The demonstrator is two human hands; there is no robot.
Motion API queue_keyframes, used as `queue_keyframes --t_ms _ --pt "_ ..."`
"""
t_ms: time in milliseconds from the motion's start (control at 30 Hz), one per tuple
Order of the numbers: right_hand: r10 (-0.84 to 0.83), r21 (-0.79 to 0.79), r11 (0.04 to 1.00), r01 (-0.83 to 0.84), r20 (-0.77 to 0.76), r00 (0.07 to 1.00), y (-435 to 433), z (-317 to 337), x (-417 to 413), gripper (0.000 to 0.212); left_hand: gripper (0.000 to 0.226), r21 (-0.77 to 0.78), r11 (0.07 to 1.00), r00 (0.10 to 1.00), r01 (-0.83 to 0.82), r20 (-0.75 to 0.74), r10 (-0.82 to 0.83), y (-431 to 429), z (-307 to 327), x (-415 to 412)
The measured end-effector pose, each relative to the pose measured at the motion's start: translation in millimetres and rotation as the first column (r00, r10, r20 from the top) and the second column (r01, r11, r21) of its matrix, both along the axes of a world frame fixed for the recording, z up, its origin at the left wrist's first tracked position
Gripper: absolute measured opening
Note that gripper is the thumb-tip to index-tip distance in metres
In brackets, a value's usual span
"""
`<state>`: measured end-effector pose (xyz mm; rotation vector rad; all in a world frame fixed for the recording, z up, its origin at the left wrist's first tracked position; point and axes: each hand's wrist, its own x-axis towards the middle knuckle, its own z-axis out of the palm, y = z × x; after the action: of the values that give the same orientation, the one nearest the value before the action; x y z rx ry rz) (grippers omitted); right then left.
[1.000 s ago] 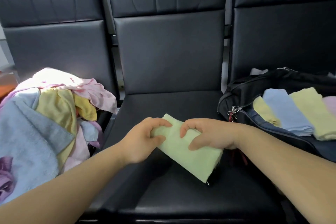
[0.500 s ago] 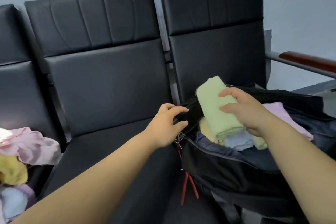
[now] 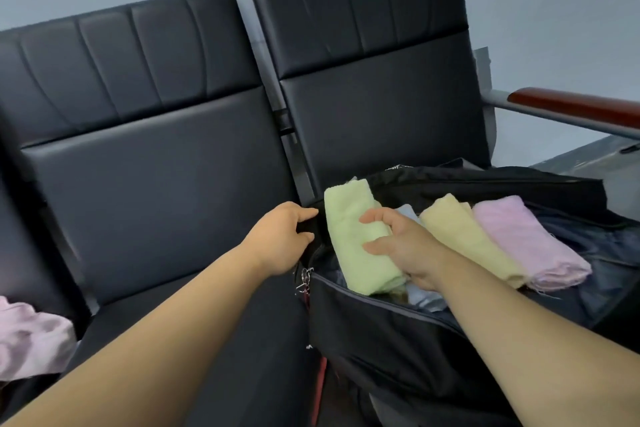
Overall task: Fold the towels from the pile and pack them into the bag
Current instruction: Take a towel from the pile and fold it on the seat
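Note:
An open black bag [image 3: 398,333] stands on the right-hand seat. A folded light green towel [image 3: 349,236] lies at its left end, on top of other towels. My right hand [image 3: 401,246] rests on the green towel's right side, fingers and thumb curled round it. My left hand [image 3: 284,239] grips the bag's left rim and holds it open. A folded yellow towel [image 3: 460,236] and a folded pink towel [image 3: 519,239] lie side by side to the right. A pale blue towel [image 3: 420,298] shows underneath.
The black middle seat [image 3: 145,204] lies to the left of the bag. A pink cloth from the pile [image 3: 31,336] shows at the lower left edge. A metal armrest with a red-brown pad [image 3: 571,107] runs at the right. Zipper pulls [image 3: 306,279] hang at the bag's left end.
The green towel went from the middle seat into the bag, and my right hand has lowered it onto the other towels. My left hand let go of it and took the bag's rim.

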<state>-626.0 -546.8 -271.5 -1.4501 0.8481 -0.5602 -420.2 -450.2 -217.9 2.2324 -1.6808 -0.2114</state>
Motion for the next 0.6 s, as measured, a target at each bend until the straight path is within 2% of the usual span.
queue_keyframes --t_ms 167,267,400,500,600 --pt "0.075 -0.031 0.996 -0.084 -0.222 0.972 -5.0 -12.5 9.6 0.037 0.053 -0.091 0.995 0.999 -0.039 0.01 0.04 0.4 10.6 -1.5" --pt "0.088 -0.051 0.993 -0.108 -0.301 0.95 -10.2 -11.7 11.4 0.037 0.055 -0.147 0.988 0.998 -0.05 0.025 0.054 3.0 19.5 -4.7" --pt "0.108 -0.067 0.987 -0.146 -0.399 0.911 -15.0 -8.9 13.8 0.048 0.056 -0.215 0.976 0.998 -0.043 0.044 0.053 12.3 34.6 -3.2" --pt "0.105 -0.087 0.984 -0.153 -0.409 0.907 -15.2 -12.2 18.0 0.063 0.061 -0.17 0.985 0.997 -0.003 0.08 0.017 21.9 42.9 -2.4" --pt "0.103 -0.192 0.956 -0.221 -0.485 0.868 -13.5 -14.4 22.7 0.073 0.071 -0.071 0.996 0.994 0.047 0.098 -0.04 31.8 38.5 -5.5"
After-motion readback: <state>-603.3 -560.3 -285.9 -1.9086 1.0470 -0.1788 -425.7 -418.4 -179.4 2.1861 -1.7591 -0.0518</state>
